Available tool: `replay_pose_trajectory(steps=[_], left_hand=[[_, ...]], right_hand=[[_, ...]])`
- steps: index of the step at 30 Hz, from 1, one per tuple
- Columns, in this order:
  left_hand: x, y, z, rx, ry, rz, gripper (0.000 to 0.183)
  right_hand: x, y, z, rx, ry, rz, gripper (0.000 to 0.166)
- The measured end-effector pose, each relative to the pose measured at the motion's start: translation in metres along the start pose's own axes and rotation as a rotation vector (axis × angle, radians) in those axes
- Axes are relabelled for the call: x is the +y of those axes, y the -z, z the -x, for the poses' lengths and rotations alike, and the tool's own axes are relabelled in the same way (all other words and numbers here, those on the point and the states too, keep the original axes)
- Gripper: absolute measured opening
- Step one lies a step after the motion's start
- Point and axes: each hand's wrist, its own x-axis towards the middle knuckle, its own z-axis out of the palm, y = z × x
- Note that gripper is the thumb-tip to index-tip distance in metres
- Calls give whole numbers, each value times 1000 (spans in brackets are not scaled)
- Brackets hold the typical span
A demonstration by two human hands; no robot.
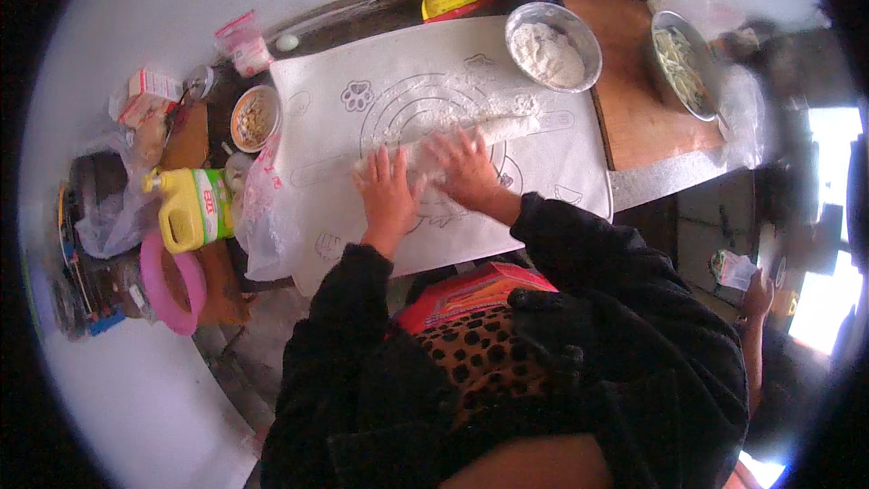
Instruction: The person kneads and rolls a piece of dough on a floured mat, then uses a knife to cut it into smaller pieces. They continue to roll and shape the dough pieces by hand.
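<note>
A long floury roll of dough point(506, 132) lies slantwise across a white printed baking mat point(326, 109). Both of my hands press on it from above. My left hand point(390, 197) is spread flat at the left end of the roll, fingers apart. Near the roll's middle, my right hand point(468, 173) lies palm down, its fingers also apart and its fingertips over the far side. Loose flour point(475, 109) is scattered behind the roll. At the mat's far right corner stands a metal bowl point(592, 62) of flour.
A wooden board point(624, 129) and a metal bowl of sliced vegetables point(662, 85) sit at right. Leftward are a small bowl point(237, 129), a yellow jug point(178, 210), a plastic bag point(265, 238) and a pink ring point(153, 285). Another person's hand point(757, 295) holds a package at far right.
</note>
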Motion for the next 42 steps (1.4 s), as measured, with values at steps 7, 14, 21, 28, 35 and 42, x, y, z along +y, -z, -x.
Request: replay_pose_trajectory(steps=[7,14,21,28,35,42], left_hand=[[-28,-14,-46,-49,10,-69,59],[-42,-17,-80,-132,-105,70,60],[-28,17,29,-117,-305,-31,58],[-61,-14,-67,-297,-30,203,43],[-68,-4,-89,-73,280,1142,40],[63,101,-84,-370,742,2169,74]], right_hand=[[52,-22,-45,163,95,-102,55],[69,-25,-58,216,-264,111,53],[45,-3,65,148,67,-31,65],[81,9,-30,12,-112,-264,43],[59,73,-61,332,-123,-877,48],[8,18,-28,445,-295,-730,45]])
